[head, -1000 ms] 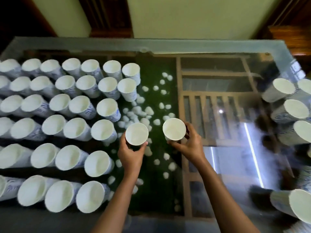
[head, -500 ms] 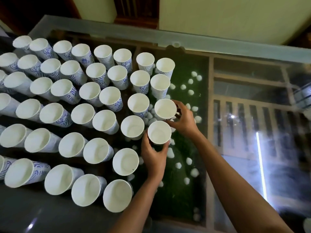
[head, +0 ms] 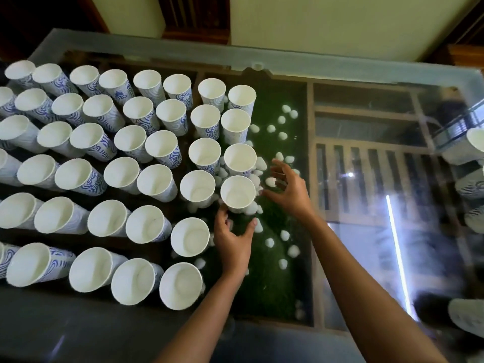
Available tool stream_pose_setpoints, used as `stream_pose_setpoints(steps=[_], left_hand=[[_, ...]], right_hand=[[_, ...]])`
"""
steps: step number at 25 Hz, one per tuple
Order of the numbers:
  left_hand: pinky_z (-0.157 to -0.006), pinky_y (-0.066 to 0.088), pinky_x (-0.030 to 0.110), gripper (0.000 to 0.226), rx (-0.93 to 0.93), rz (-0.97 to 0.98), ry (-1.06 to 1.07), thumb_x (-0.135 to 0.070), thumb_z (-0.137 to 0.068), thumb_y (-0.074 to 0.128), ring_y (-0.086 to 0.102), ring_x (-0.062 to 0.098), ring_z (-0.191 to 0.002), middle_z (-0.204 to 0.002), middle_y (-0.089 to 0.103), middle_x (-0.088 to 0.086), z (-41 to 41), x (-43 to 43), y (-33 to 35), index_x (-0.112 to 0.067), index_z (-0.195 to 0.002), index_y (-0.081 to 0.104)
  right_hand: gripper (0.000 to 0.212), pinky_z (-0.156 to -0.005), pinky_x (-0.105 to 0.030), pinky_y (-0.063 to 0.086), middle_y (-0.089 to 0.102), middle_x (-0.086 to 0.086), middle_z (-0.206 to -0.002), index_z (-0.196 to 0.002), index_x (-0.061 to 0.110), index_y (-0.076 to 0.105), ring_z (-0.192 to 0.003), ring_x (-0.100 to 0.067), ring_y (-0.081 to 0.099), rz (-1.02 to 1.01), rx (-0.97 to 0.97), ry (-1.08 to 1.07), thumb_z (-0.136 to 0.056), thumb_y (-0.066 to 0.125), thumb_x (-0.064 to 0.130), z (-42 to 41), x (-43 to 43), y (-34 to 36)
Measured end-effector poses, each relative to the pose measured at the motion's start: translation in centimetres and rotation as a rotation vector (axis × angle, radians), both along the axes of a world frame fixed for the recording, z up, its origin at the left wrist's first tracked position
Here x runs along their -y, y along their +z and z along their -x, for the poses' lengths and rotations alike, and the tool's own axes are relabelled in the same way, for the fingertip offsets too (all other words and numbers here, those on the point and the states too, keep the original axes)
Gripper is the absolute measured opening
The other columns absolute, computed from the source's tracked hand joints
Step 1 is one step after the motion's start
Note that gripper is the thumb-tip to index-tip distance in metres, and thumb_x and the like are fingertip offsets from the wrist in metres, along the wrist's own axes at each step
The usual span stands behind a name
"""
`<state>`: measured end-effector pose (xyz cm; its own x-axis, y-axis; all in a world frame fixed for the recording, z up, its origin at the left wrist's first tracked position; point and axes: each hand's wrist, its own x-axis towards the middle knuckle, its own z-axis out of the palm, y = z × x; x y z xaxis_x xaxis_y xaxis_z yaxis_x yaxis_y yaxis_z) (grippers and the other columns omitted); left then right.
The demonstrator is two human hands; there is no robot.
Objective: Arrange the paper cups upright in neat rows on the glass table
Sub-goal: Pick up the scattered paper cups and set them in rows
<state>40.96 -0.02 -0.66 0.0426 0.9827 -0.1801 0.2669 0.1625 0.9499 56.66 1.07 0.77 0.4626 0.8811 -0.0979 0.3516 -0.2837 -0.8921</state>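
Note:
Several rows of white paper cups with blue wave print [head: 131,142] stand upright on the left half of the glass table [head: 340,68]. At the right end of the rows stand the two newest cups, one [head: 237,193] in front of the other [head: 240,159]. My left hand [head: 231,241] is just below the nearer cup, thumb and fingers spread loosely on either side of its base. My right hand [head: 286,191] hovers to the right of both cups, fingers apart, touching neither.
Under the glass lie white pebbles [head: 284,235] on green turf, with a wooden frame [head: 366,116] to the right. More cups [head: 475,146] sit blurred at the table's right edge, another [head: 468,320] at the lower right. A wall runs behind the far edge.
Both hands carried a cup left to the end of the rows and set it down. The right hand has let go and pulled back; the left hand's grip has loosened.

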Motion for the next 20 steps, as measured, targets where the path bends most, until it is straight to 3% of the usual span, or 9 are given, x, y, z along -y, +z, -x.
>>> stream_pose_setpoints(steps=[4,7,10,15,18,20], left_hand=[[-0.102,0.041,0.033,0.070,-0.015,0.104,-0.076,-0.008,-0.068,0.079,0.050,0.022,-0.119,-0.132,0.051,0.013,-0.1,3.2,-0.2,-0.007,-0.130,0.046],[-0.098,0.041,0.028,0.063,-0.019,0.050,-0.259,-0.008,-0.069,0.078,0.052,0.017,-0.116,-0.128,0.055,0.008,-1.5,6.1,-0.3,-0.009,-0.125,0.052],[-0.094,0.042,0.025,0.062,-0.034,-0.009,-0.489,-0.008,-0.067,0.079,0.053,0.014,-0.108,-0.123,0.057,0.009,-4.7,9.5,0.2,-0.008,-0.124,0.053],[-0.091,0.043,0.023,0.064,-0.007,-0.055,-0.856,-0.004,-0.067,0.079,0.055,0.012,-0.106,-0.117,0.059,0.004,-10.7,15.1,1.1,-0.007,-0.125,0.052],[-0.090,0.042,0.015,0.067,-0.018,-0.069,-1.024,-0.005,-0.065,0.080,0.056,0.012,-0.106,-0.118,0.061,0.009,-14.0,18.1,0.9,-0.005,-0.125,0.052],[-0.094,0.042,0.018,0.071,-0.010,-0.036,-1.128,-0.005,-0.062,0.082,0.056,0.012,-0.110,-0.122,0.059,0.011,-16.2,20.2,0.9,-0.005,-0.126,0.051]], right_hand=[[0.070,-0.093,-0.030,0.050,0.054,0.002,-0.122,-0.132,0.018,0.042,-0.112,-0.010,0.055,0.001,-0.119,-0.074,-0.072,0.077,0.015,-0.4,8.2,-0.4],[0.072,-0.089,-0.028,0.051,0.058,-0.003,-0.116,-0.131,0.014,0.044,-0.109,-0.018,0.059,-0.017,-0.186,-0.256,-0.069,0.080,0.010,-0.1,14.8,-1.1],[0.067,-0.085,-0.021,0.051,0.059,-0.005,-0.115,-0.126,0.021,0.045,-0.105,-0.016,0.060,-0.037,-0.192,-0.428,-0.070,0.079,0.007,-0.1,21.5,-1.4],[0.053,-0.088,-0.031,0.054,0.064,-0.006,-0.113,-0.119,0.018,0.054,-0.099,-0.014,0.064,-0.056,-0.086,-0.689,-0.072,0.078,0.010,-0.1,30.9,-1.0],[0.045,-0.081,-0.026,0.055,0.066,-0.003,-0.105,-0.110,0.022,0.058,-0.092,-0.013,0.066,-0.123,0.030,-0.904,-0.072,0.078,0.009,-0.2,34.9,-0.3],[0.037,-0.078,-0.022,0.054,0.065,0.001,-0.098,-0.105,0.023,0.060,-0.087,-0.012,0.066,-0.164,0.137,-1.051,-0.074,0.077,0.011,-0.2,37.0,0.0]])
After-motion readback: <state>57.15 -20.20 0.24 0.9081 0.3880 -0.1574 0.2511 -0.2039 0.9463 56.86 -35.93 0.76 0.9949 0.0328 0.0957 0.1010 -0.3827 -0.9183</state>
